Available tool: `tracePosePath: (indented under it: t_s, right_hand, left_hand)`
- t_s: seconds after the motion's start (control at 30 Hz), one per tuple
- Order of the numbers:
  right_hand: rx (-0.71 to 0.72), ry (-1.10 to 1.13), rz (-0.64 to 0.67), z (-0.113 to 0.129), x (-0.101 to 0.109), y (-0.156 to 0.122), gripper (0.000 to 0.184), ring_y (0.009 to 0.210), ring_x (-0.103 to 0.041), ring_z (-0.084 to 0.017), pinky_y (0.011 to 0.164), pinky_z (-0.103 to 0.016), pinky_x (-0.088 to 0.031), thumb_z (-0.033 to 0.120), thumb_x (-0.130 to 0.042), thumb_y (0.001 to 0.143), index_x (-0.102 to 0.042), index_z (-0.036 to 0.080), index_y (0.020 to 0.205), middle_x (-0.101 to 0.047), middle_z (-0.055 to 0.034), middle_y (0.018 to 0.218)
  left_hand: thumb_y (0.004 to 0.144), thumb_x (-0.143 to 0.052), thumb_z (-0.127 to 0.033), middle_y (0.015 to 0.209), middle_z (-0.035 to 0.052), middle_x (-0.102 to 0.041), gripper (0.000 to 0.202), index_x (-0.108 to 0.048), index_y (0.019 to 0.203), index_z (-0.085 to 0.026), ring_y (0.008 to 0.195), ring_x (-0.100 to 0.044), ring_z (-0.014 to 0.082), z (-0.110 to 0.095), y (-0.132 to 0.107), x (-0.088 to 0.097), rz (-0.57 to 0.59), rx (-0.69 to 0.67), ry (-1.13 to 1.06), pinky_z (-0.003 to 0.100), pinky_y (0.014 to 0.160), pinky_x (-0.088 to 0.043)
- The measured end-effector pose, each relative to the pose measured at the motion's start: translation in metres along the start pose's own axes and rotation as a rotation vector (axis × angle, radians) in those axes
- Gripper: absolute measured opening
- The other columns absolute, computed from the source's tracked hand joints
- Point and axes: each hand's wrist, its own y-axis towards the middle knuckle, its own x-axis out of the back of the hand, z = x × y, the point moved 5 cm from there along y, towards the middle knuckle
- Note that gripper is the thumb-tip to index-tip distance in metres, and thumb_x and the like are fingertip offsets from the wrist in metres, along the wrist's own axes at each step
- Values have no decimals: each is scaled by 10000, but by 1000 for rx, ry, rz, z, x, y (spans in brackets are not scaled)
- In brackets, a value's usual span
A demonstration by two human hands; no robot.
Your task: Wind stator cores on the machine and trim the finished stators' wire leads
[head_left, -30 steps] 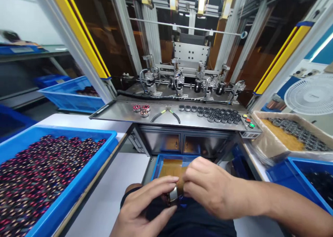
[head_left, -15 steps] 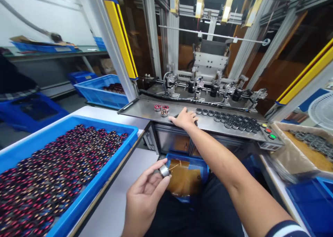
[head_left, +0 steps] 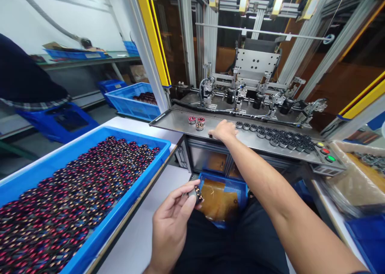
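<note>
My left hand point(head_left: 174, 222) is low in the middle and pinches a small round wound coil point(head_left: 197, 193) between thumb and fingertips, over my lap. My right arm reaches forward to the steel machine shelf point(head_left: 174, 123). There my right hand point(head_left: 224, 130) lies curled, knuckles up, over the spot where the pliers lay; only a dark tip shows at its left edge. Three red wound coils point(head_left: 197, 122) sit just left of that hand. A row of dark unwound cores point(head_left: 279, 139) runs along the shelf to its right.
A big blue tray point(head_left: 135, 135) full of red wound coils fills the left. A blue bin with amber film point(head_left: 221, 201) sits under the shelf. Coloured push buttons point(head_left: 326, 153) are at the shelf's right end. Another person's dark sleeve point(head_left: 24, 77) shows at far left.
A second ago both hands worked the coil together at my lap. My right hand then reached to the pliers on the shelf and has curled over them. My left hand turned the coil.
</note>
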Motion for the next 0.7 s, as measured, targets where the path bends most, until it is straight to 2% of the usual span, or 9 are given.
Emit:
tracePosePath:
  t_s: [0.17,0.3,0.43,0.53,0.6,0.7]
  right_hand:
    - [6,11,-6,-29,6,11,379,1197,-574,-276,988,-503,-495,378,-616,947,-584,167,1260,-568,-111,1345]
    - [94,52,-25,-43,7,14,327,1103,-630,-244,935,-458,-541,333,-624,951,-608,142,1217,-620,-109,1257]
    - [185,142,-86,-44,15,8,344,1080,-639,-239,915,-432,-552,332,-639,943,-607,125,1216,-621,-125,1244]
    - [273,235,-157,-42,32,-1,317,1083,-634,-238,922,-448,-543,326,-620,954,-604,142,1211,-622,-105,1242]
    - [359,301,-209,-47,50,-14,254,1124,-608,-226,972,-436,-506,267,-551,987,-595,145,1206,-612,-98,1256]
    - [506,398,-247,-74,80,-47,240,1151,-566,-195,1013,-342,-441,190,-436,1013,-575,139,1201,-603,-111,1247]
  left_hand:
    - [810,-760,-301,1162,99,-750,212,-738,991,-192,1022,-719,252,-3,-1,-2,-31,18,-18,253,677,-624]
    - [797,-773,-310,1150,93,-755,220,-744,979,-190,1003,-719,238,-2,-1,-7,-22,40,-40,247,687,-625]
    - [779,-789,-320,1140,91,-757,245,-749,981,-186,979,-717,227,-4,-2,-12,-12,55,-42,242,689,-623]
    - [787,-783,-326,1130,84,-755,242,-752,982,-186,933,-715,205,-8,-4,-15,2,63,-35,232,685,-615]
    - [798,-774,-330,1132,81,-751,236,-752,986,-188,908,-710,191,-11,-6,-16,0,55,-34,222,678,-607]
    - [799,-772,-339,1138,86,-745,242,-751,987,-187,914,-709,199,-14,-8,-15,-15,44,-34,218,664,-599]
